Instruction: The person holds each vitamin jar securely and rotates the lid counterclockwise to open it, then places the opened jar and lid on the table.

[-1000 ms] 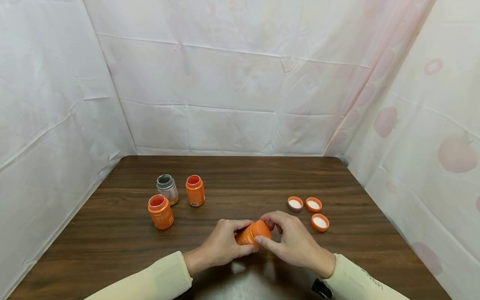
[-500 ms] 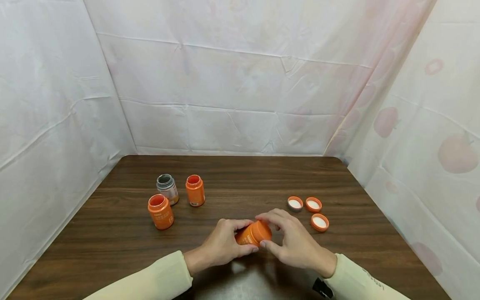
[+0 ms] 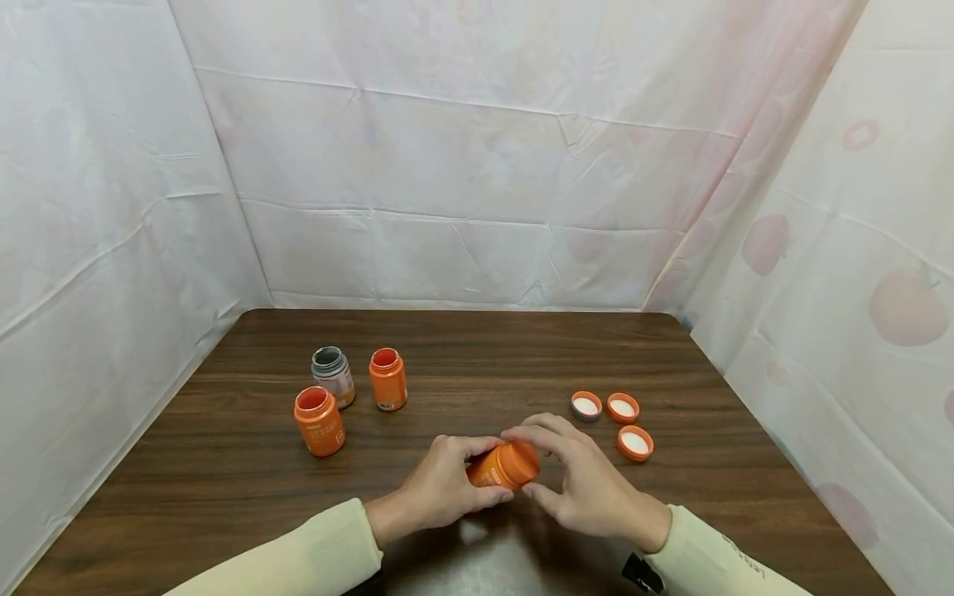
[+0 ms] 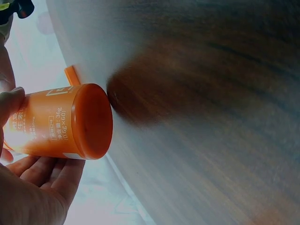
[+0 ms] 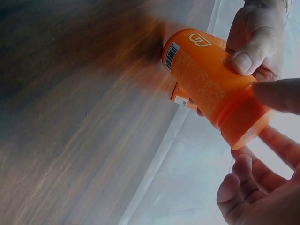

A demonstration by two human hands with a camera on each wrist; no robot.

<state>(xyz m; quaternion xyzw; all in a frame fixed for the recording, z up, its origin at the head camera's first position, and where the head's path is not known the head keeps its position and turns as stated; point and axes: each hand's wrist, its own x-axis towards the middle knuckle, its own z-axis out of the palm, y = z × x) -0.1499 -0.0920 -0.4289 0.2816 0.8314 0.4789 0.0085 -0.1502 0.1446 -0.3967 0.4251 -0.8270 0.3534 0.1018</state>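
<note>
An orange bottle (image 3: 488, 473) with pale lettering lies tilted between both hands, just above the front of the table. My left hand (image 3: 445, 487) grips its body, thumb on one side and fingers on the other; the bottle's round base shows in the left wrist view. An orange screw cap (image 5: 244, 121) sits on the bottle's neck, slightly blurred in the head view. My right hand (image 3: 585, 480) holds this cap between thumb and fingers, thumb at one edge and fingertips at the opposite edge in the right wrist view.
Standing uncapped at the left are two orange bottles (image 3: 321, 430) (image 3: 389, 385) and a grey bottle (image 3: 335, 382). Three caps lie inner side up at the right: a grey-rimmed cap (image 3: 586, 406) and two orange caps (image 3: 623, 406) (image 3: 635, 444). White curtains (image 3: 477, 165) surround the dark wooden table (image 3: 492, 348).
My right fingers have shifted round the cap: the index finger reaches farther left over it, and the thumb has moved to its lower right. The left hand and bottle stay nearly still.
</note>
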